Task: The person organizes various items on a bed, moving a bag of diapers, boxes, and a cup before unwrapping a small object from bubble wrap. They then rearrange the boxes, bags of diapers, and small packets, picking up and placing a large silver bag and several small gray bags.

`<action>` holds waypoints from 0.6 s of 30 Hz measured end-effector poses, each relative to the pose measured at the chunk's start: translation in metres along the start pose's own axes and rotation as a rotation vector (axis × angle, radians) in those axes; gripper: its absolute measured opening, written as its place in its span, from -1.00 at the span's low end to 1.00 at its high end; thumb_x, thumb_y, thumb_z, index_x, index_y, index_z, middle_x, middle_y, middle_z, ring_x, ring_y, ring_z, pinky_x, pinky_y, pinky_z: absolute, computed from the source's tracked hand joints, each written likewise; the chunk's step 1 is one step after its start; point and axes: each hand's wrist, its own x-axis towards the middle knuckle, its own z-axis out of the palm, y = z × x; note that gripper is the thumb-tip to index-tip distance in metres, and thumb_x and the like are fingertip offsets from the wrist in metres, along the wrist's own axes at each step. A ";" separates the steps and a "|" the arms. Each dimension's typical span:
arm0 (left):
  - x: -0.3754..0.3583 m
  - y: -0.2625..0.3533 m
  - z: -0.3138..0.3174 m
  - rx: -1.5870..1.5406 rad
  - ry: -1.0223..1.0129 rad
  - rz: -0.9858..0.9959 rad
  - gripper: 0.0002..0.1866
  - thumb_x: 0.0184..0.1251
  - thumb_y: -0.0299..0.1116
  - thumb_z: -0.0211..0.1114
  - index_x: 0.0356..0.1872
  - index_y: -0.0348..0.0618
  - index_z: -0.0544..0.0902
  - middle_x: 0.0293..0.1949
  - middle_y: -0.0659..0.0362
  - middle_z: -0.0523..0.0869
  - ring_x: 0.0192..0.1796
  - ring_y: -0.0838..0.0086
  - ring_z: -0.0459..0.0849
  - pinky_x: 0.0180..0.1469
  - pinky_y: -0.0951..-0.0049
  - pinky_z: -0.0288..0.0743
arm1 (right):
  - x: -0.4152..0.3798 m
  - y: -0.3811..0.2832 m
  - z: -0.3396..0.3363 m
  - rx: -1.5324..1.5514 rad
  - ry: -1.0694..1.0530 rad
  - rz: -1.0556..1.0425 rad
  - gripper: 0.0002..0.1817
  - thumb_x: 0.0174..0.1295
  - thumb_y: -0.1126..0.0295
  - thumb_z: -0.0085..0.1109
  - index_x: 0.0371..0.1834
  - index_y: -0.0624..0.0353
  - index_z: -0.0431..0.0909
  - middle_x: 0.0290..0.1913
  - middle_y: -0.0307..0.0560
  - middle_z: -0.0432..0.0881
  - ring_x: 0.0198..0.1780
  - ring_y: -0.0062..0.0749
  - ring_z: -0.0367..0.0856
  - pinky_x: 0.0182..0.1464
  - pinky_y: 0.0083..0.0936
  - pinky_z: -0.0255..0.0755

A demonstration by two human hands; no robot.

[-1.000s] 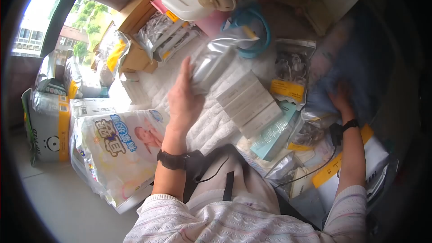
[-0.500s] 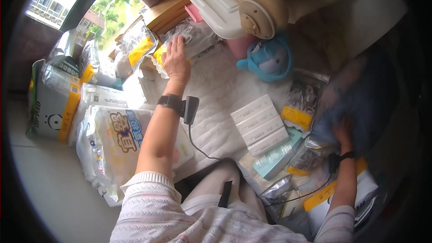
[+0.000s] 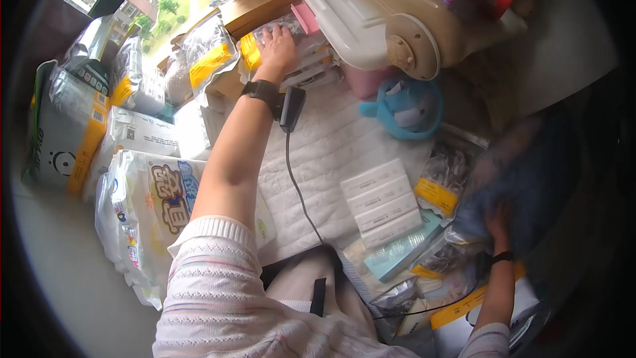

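My left hand [image 3: 278,52] reaches forward and rests on a clear plastic pack with a yellow band [image 3: 251,52]. Its fingers are spread and slightly bent over the top, and more packs show beneath and beside it. At the right, my right hand [image 3: 498,220] lies with fingers stretched against a dark blue, cloth-like bulk [image 3: 530,185], which is dim and blurred. Near that hand are a clear pack of dark items with a yellow label [image 3: 438,193], a teal box [image 3: 403,249] and a row of white boxes [image 3: 381,202].
A large plastic diaper-style pack [image 3: 142,219] and a grey-and-yellow pack [image 3: 69,129] stand at the left. A beige-and-white wheeled toy [image 3: 371,10] juts in above. A blue toy-like basket [image 3: 411,116] sits on the quilted white mat [image 3: 301,179]. A cable runs from my left wrist.
My left hand has shifted slightly right and its fingers now bend more over the pack. My right hand stays against the dark blue bulk. The head view has moved a little.
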 end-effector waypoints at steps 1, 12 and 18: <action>0.013 0.005 -0.013 -0.098 -0.025 0.036 -0.55 -0.04 -0.42 0.19 0.00 -0.13 0.46 0.19 -0.04 0.35 0.22 0.05 0.33 0.12 0.06 0.29 | -0.001 -0.006 -0.004 0.010 -0.041 0.027 -0.13 0.09 0.02 0.07 0.41 -0.05 -0.16 0.44 0.06 -0.29 0.42 0.15 -0.31 0.34 0.00 -0.14; 0.067 0.024 -0.029 -1.661 -0.397 -0.654 -0.79 0.02 -0.32 0.32 -0.45 -0.26 0.57 -0.56 0.14 0.54 -0.58 0.44 0.53 -0.53 0.47 0.44 | 0.014 0.018 0.030 0.030 0.007 0.040 -0.11 0.08 0.02 0.09 0.42 -0.13 -0.22 0.44 0.06 -0.27 0.43 0.10 -0.32 0.32 0.07 -0.13; 0.075 0.056 -0.036 -0.922 -0.261 -0.492 -0.58 0.05 -0.05 0.24 -0.48 -0.32 0.58 -0.61 0.07 0.59 -0.57 0.42 0.60 -0.54 0.47 0.47 | 0.012 0.016 0.026 0.052 -0.008 0.061 -0.11 0.08 0.02 0.10 0.42 -0.11 -0.20 0.44 0.06 -0.28 0.43 0.09 -0.33 0.30 0.12 -0.11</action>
